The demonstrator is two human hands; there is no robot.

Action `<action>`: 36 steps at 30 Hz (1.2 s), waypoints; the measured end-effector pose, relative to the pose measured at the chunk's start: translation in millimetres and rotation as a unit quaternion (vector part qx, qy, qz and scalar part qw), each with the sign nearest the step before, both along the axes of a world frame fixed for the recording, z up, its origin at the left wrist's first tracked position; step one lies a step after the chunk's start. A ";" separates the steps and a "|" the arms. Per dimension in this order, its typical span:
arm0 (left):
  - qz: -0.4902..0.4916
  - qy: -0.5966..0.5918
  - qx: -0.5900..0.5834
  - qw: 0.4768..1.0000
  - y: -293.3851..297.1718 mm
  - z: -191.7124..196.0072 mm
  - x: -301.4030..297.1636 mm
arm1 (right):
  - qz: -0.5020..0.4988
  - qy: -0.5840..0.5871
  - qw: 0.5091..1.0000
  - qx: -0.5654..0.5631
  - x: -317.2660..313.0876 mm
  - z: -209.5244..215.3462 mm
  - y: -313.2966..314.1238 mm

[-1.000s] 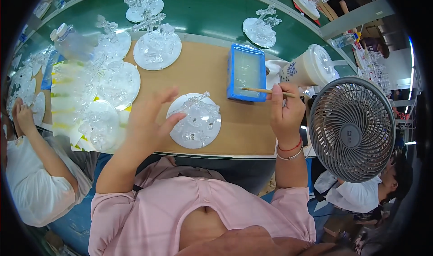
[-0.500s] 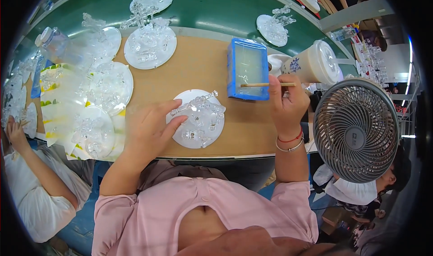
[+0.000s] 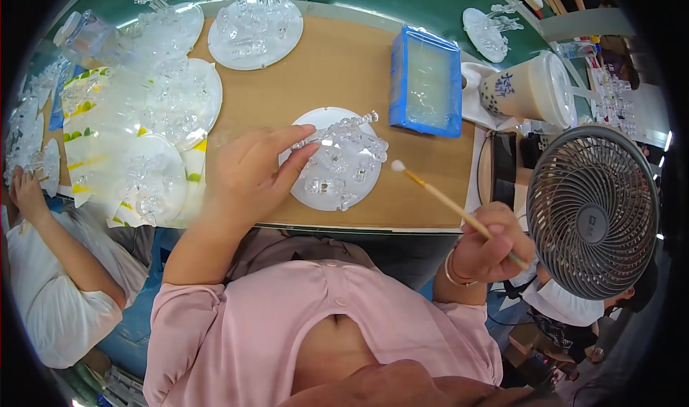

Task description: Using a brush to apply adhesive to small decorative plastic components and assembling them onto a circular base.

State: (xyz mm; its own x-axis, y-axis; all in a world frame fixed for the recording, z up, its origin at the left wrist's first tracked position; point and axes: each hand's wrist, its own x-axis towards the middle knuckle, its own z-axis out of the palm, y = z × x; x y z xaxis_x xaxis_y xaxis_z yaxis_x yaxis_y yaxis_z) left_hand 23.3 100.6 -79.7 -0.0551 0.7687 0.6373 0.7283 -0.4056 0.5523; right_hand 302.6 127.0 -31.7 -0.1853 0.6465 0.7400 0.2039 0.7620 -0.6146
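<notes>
Head view, looking down on the table (image 3: pixel 344 84). We see the left hand (image 3: pixel 251 174) resting on the near-left rim of a white round plate (image 3: pixel 337 159), its grip closed on a clear beaded rod (image 3: pixel 337 128) that lies tilted across the clear plastic figures seated on the plate. The right hand (image 3: pixel 491 245) is off the table edge, its grip clamped on a thin wooden swab stick (image 3: pixel 448 204); the white tip (image 3: pixel 397 166) hangs just beside the plate's right rim, apart from the figures. A blue tray (image 3: pixel 425 82) of clear liquid stands behind the plate. We judge the piece partly assembled: several figures stand fixed, the rod is not yet released. Finished plates (image 3: pixel 255 23) sit well behind and to the left. A lidded drink cup (image 3: pixel 527 87) and a grey fan (image 3: pixel 592 209) stand to the right.
</notes>
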 end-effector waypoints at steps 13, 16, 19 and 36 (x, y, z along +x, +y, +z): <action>-0.004 -0.030 -0.033 0.999 -5.6 -4.7 1.2 | 0.082 -0.226 0.971 0.000 -37.9 -13.2 -0.1; -0.001 -0.018 -0.026 0.999 -5.5 -3.6 1.0 | 0.090 -0.224 0.970 -0.023 -42.0 -12.0 -2.6; -0.005 -0.045 0.021 0.999 0.6 -7.7 1.7 | 0.082 -0.202 0.976 -0.027 -45.1 -11.5 -0.7; 0.000 -0.059 0.039 0.997 1.1 -13.7 2.1 | 0.104 -0.204 0.970 -0.083 -39.3 -16.1 -8.3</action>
